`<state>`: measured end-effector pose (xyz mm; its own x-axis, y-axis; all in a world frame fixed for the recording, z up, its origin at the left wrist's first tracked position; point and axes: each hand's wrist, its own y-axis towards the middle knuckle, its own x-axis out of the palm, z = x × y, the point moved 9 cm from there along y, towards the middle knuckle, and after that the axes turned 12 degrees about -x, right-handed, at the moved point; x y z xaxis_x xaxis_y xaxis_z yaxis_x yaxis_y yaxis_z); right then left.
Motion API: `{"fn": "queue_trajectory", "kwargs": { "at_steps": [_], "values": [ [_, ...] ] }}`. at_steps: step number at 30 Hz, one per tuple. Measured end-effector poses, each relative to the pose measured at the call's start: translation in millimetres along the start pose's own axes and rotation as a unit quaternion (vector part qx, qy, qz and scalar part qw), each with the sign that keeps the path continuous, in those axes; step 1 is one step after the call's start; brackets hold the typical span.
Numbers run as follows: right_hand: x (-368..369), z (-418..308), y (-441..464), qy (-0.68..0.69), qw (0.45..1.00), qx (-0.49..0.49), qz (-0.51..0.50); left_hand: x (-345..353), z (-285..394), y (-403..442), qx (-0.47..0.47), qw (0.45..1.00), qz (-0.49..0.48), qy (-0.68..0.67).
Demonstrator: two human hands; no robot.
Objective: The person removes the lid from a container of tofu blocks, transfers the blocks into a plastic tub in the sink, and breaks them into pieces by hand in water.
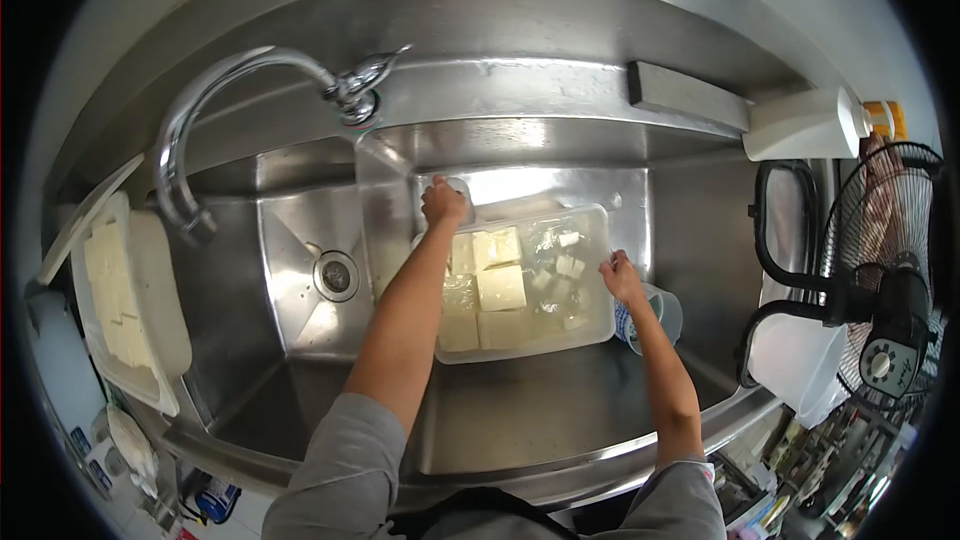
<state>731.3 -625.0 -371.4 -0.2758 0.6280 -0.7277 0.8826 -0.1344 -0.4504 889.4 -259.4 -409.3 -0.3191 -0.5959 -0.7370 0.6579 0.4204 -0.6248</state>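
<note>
A clear plastic tub (607,285) of water stands in the right sink basin, holding pale tofu blocks (501,288) on its left and small cubes (569,267) on its right. My left hand (443,203) is closed above the tub's upper left corner, on a small clear container (463,202) whose shape is partly hidden. At the tub's right edge, my right hand (621,276) has its fingers pinched together; what they hold, if anything, is too small to tell. Just below that hand, a clear round container (663,315) with a blue marking sits partly behind my wrist.
A curved faucet (230,60) arches over the left basin with its drain (336,276). A white tub (160,310) of tofu is at the far left. On the right are a white bottle (803,126), a black fan (890,360) and a white container (795,355).
</note>
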Motion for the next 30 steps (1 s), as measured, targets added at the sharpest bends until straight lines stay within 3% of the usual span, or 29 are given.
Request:
{"fn": "queue_trajectory", "kwargs": {
  "at_steps": [6, 9, 12, 15, 20, 24, 27, 30],
  "values": [
    [-9, -1, 17, 0.061, 0.998, -0.019, 0.006, 50, -25, 37, -0.066, 0.987, -0.124, 0.082],
    [-12, -13, 17, 0.068, 0.998, -0.008, 0.010, 70, -31, 56, -0.069, 0.983, -0.120, 0.122],
    [-15, -15, 9, 0.084, 0.996, 0.012, -0.004, 76, -27, 56, -0.088, 0.990, -0.088, 0.064],
    [-13, -12, 5, 0.071, 0.997, 0.011, 0.005, 128, 12, 39, -0.106, 0.934, -0.325, -0.099],
    [-9, -11, 1, 0.054, 0.998, 0.018, -0.007, 73, 73, 1, 0.086, 0.992, -0.070, -0.055],
    [3, -8, -15, 0.025, 0.999, 0.041, -0.006, 60, 53, -12, 0.081, 0.970, -0.121, -0.196],
    [13, 8, -24, 0.019, 0.998, 0.054, 0.011, 19, 28, -58, 0.035, 0.976, -0.019, -0.212],
    [9, 8, -18, 0.024, 0.998, 0.043, 0.026, 9, -3, -114, 0.101, 0.957, 0.056, -0.265]
  ]
}}
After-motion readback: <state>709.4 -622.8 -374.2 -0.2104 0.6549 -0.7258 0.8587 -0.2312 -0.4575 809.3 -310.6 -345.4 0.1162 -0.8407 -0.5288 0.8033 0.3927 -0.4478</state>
